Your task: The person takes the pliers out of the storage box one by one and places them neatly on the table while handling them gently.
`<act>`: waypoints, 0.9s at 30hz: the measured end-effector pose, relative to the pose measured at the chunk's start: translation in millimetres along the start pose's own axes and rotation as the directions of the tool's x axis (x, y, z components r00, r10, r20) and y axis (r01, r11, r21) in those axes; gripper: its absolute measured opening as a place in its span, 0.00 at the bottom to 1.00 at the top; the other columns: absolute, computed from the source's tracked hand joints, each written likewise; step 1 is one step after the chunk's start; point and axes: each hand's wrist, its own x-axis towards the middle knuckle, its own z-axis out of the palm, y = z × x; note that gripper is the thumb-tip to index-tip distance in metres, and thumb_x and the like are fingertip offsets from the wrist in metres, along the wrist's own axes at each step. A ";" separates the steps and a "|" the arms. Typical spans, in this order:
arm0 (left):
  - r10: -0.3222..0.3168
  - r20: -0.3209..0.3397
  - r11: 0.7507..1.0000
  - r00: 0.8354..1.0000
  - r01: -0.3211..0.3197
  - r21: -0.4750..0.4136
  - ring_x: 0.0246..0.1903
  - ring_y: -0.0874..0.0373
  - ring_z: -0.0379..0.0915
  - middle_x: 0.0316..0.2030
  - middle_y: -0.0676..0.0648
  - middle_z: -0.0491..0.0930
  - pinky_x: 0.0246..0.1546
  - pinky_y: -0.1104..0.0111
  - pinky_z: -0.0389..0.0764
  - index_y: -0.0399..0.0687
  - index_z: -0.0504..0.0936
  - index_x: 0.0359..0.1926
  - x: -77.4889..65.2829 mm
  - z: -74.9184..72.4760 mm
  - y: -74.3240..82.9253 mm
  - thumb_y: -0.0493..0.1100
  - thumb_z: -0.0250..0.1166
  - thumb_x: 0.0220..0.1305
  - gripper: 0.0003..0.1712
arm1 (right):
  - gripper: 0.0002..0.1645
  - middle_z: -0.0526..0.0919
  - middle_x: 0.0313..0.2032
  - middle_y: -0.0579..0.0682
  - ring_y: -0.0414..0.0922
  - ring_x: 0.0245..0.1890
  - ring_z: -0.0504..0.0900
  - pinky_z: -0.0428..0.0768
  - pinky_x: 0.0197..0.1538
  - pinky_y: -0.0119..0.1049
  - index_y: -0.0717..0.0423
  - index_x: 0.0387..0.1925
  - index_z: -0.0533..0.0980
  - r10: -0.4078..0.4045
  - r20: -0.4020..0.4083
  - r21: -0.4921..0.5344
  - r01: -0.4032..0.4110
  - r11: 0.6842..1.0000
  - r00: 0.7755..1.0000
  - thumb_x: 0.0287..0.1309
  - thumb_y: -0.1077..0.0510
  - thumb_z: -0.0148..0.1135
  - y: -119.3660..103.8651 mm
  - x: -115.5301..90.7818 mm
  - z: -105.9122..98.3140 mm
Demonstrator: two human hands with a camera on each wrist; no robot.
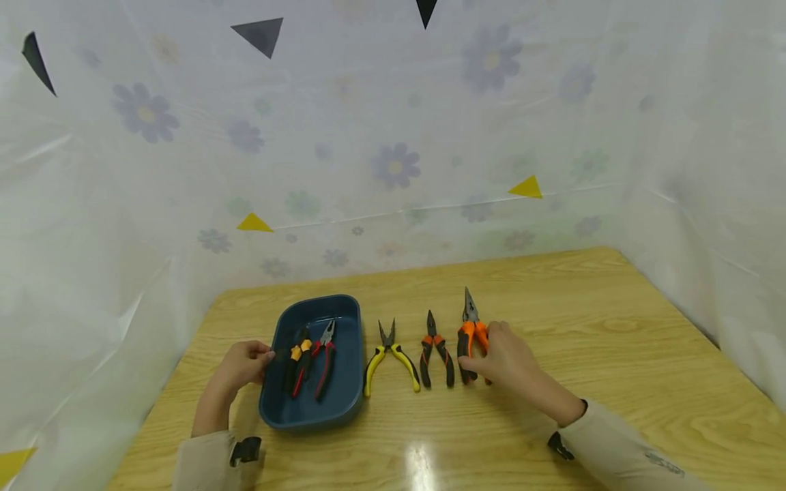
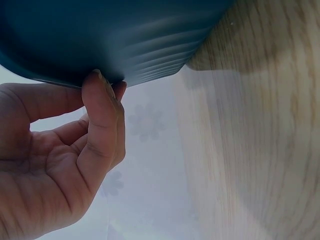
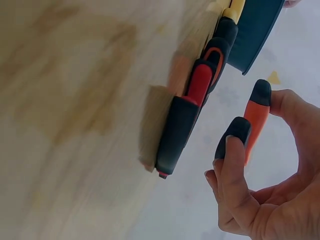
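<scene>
My left hand point(image 1: 242, 365) pinches the left rim of a dark blue tray point(image 1: 310, 424) between thumb and fingers; the left wrist view shows the tray's wall point(image 2: 115, 40) close up. Inside lie pliers with red-and-black handles point(image 1: 325, 372) and a yellow-and-black-handled tool point(image 1: 297, 354), its head hard to make out. My right hand point(image 1: 510, 358) holds long-nose pliers with orange-and-black handles point(image 1: 468, 341), jaws pointing away. In the right wrist view, thumb and fingers squeeze the two handles point(image 3: 257, 117) from either side. The hand hides part of one handle in the head view.
Between tray and right hand lie yellow-handled long-nose pliers point(image 1: 388, 348), handles spread, and smaller black-and-orange pliers point(image 1: 431, 341). A red-and-black handle point(image 3: 175, 130) rests on the table in the right wrist view. A flowered white curtain point(image 1: 393, 136) stands behind the wooden table point(image 1: 614, 382).
</scene>
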 end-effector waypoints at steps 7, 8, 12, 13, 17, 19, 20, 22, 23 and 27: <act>-0.004 0.009 1.000 1.000 0.004 -0.009 0.24 0.56 0.73 0.29 0.37 0.77 0.28 0.59 0.82 0.20 0.72 0.45 -0.1 -0.5 0.4 0.31 0.52 0.70 0.12 | 0.43 0.72 0.42 0.69 0.43 0.15 0.65 0.64 0.17 0.33 0.80 0.48 0.68 0.046 0.029 -0.007 -0.046 0.999 0.999 0.49 0.45 0.71 11.1 -2.6 -4.2; -0.007 0.009 1.000 1.000 0.007 -0.011 0.24 0.56 0.73 0.29 0.37 0.77 0.28 0.60 0.82 0.20 0.72 0.45 -0.2 -0.7 0.6 0.31 0.52 0.70 0.12 | 0.43 0.72 0.41 0.68 0.43 0.15 0.65 0.64 0.17 0.33 0.80 0.48 0.68 0.053 0.033 -0.007 -0.053 0.999 0.998 0.50 0.45 0.71 12.3 -2.9 -5.0; -0.009 0.008 1.000 1.000 0.009 -0.012 0.24 0.56 0.73 0.30 0.37 0.77 0.28 0.60 0.82 0.20 0.72 0.45 0.1 -1.3 0.6 0.32 0.52 0.70 0.13 | 0.41 0.71 0.39 0.67 0.43 0.15 0.64 0.64 0.17 0.34 0.79 0.46 0.68 0.058 0.040 -0.023 -0.057 0.998 0.998 0.50 0.46 0.70 17.1 -3.7 -8.9; -0.010 0.005 1.000 1.000 0.010 -0.013 0.24 0.57 0.73 0.30 0.37 0.77 0.28 0.60 0.82 0.20 0.72 0.45 0.1 -1.4 0.7 0.32 0.52 0.70 0.13 | 0.40 0.71 0.39 0.67 0.43 0.15 0.64 0.64 0.17 0.34 0.79 0.45 0.68 0.056 0.041 -0.027 -0.055 0.998 0.998 0.50 0.46 0.70 18.1 -3.7 -10.2; -0.012 0.004 1.000 1.000 0.013 -0.015 0.23 0.57 0.73 0.29 0.38 0.77 0.28 0.60 0.82 0.20 0.72 0.45 0.4 -1.2 0.1 0.32 0.52 0.70 0.12 | 0.39 0.71 0.38 0.68 0.44 0.16 0.64 0.64 0.18 0.34 0.79 0.43 0.68 0.052 0.045 -0.037 -0.050 0.998 0.998 0.50 0.47 0.70 22.8 -3.1 -14.9; -0.014 0.004 1.000 1.000 0.015 -0.016 0.23 0.57 0.73 0.29 0.39 0.77 0.28 0.60 0.82 0.21 0.72 0.45 0.5 -0.9 -0.2 0.32 0.52 0.70 0.12 | 0.37 0.71 0.38 0.68 0.44 0.16 0.64 0.64 0.18 0.34 0.78 0.41 0.68 0.053 0.052 -0.043 -0.050 0.998 0.997 0.50 0.47 0.70 25.7 -2.8 -17.1; -0.016 0.003 1.000 1.000 0.016 -0.015 0.23 0.57 0.73 0.29 0.40 0.77 0.28 0.60 0.82 0.21 0.73 0.45 0.5 -0.8 -0.2 0.32 0.52 0.70 0.12 | 0.36 0.71 0.38 0.68 0.44 0.16 0.64 0.64 0.18 0.34 0.77 0.41 0.68 0.052 0.056 -0.047 -0.050 0.998 0.997 0.50 0.47 0.70 27.1 -2.7 -18.2; -0.014 0.003 1.000 1.000 0.014 -0.015 0.23 0.57 0.73 0.28 0.40 0.77 0.28 0.60 0.82 0.21 0.73 0.44 0.3 -0.6 -0.3 0.32 0.52 0.70 0.12 | 0.35 0.71 0.37 0.66 0.44 0.17 0.64 0.64 0.19 0.34 0.76 0.38 0.69 0.055 0.065 -0.058 -0.051 0.997 0.996 0.51 0.46 0.70 29.2 -2.9 -20.6; -0.015 0.002 1.000 1.000 0.015 -0.016 0.23 0.57 0.73 0.28 0.40 0.77 0.28 0.60 0.82 0.21 0.73 0.44 0.3 -0.6 -0.3 0.32 0.52 0.70 0.12 | 0.34 0.71 0.36 0.66 0.44 0.17 0.64 0.64 0.19 0.34 0.75 0.38 0.69 0.055 0.068 -0.064 -0.051 0.997 0.996 0.51 0.46 0.71 30.0 -2.9 -21.8; -0.018 0.000 1.000 1.000 0.018 -0.016 0.23 0.57 0.73 0.29 0.39 0.77 0.28 0.60 0.82 0.21 0.73 0.44 0.3 -0.7 0.5 0.32 0.52 0.70 0.12 | 0.35 0.71 0.36 0.67 0.45 0.17 0.64 0.65 0.19 0.35 0.76 0.38 0.70 0.058 0.084 -0.085 -0.051 0.995 0.995 0.51 0.46 0.71 34.0 -2.1 -24.2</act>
